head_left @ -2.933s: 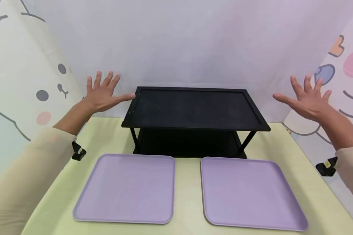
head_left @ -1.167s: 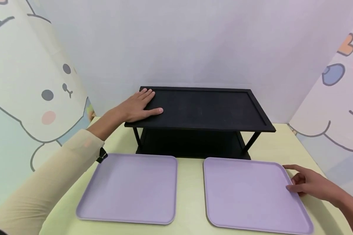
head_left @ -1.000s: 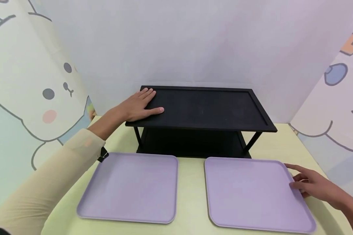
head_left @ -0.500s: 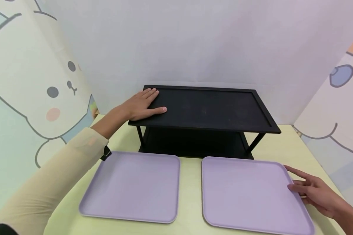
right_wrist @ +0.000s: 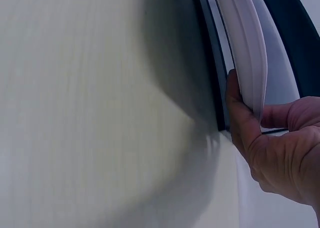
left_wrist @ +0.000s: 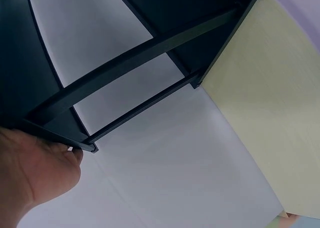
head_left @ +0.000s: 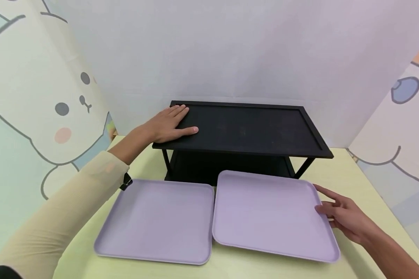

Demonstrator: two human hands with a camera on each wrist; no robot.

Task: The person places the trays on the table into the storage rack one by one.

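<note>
From my left wrist view, I see my left hand resting on the corner of the black shelf, its crossbars running over a white wall, with the yellow table at right.

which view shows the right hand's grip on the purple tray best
The right wrist view: the right hand pinches the right purple tray at its rim, thumb beneath. The head view shows the whole tray but only fingers at its edge. The left wrist view shows neither.
</note>
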